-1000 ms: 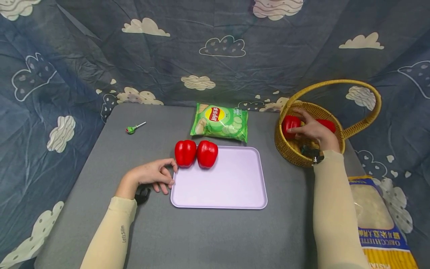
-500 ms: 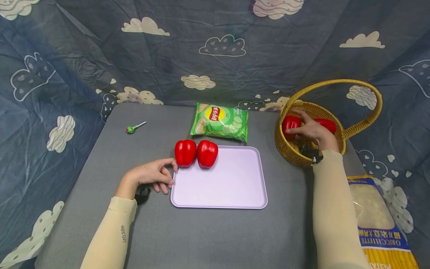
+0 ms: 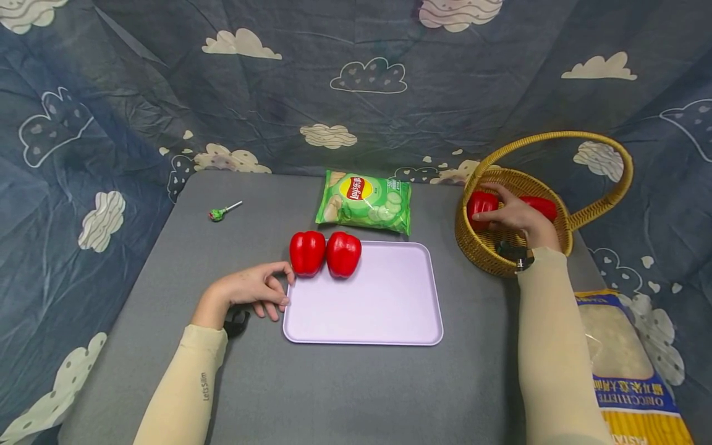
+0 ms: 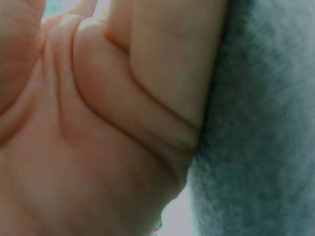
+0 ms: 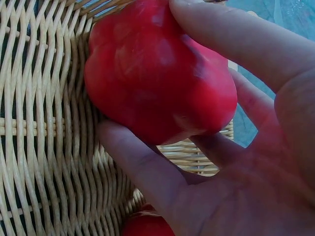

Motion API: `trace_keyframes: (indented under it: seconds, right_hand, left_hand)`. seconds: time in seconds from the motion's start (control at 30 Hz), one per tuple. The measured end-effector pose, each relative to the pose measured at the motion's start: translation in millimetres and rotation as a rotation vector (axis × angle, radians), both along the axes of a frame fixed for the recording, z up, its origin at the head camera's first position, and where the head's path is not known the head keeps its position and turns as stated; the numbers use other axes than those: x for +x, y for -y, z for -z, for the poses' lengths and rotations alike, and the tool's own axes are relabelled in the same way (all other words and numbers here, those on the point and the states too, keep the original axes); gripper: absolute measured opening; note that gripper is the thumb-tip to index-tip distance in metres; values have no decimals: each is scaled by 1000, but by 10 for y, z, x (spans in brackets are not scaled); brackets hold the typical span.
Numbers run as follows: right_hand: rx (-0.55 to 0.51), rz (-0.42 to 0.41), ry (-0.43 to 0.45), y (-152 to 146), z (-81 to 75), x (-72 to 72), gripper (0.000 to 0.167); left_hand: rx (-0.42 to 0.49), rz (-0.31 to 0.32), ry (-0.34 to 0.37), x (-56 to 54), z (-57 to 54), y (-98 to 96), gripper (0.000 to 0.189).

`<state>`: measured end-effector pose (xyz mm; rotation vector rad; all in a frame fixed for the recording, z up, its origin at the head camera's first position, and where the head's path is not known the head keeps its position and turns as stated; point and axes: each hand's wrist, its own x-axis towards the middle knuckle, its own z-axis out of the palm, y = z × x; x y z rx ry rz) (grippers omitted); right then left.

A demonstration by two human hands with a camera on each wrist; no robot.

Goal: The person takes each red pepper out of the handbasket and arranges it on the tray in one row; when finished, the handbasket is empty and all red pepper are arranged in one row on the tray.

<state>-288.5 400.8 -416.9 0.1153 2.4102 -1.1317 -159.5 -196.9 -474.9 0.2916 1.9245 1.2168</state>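
Note:
Inside the wicker basket (image 3: 483, 256), my right hand (image 3: 517, 216) grips a red bell pepper (image 5: 157, 73). Thumb and fingers go round it in the right wrist view, and it lies close to the woven wall. A second bell pepper (image 3: 541, 207) in the basket is partly hidden behind the hand. My left hand (image 3: 250, 289) rests at the left edge of the lilac tray (image 3: 367, 309), its loosely bent index finger and thumb touching the rim. Two more bell peppers, one left (image 3: 307, 253) and one right (image 3: 343, 254), stand side by side in the tray's far left corner.
A green bag of potato chips (image 3: 364, 203) lies behind the tray. Far left on the grey table (image 3: 356, 395) is a lollipop (image 3: 224, 211). A pasta bag (image 3: 628, 364) lies at the right, beside my right forearm. The basket's tall handle (image 3: 556, 135) arches over its opening.

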Motion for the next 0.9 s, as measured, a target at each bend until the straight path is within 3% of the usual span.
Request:
trace_keyframes:
  seconds: [0.47,0.9]
  right_hand:
    - [28,6,-25,-14,18,29,104]
    - [-31,24,-83,0,-160,167,90]
  left_hand:
    - [2,-1,-12,5,22,-3,42]
    - [-2,-5,-8,22,2,-15,42]
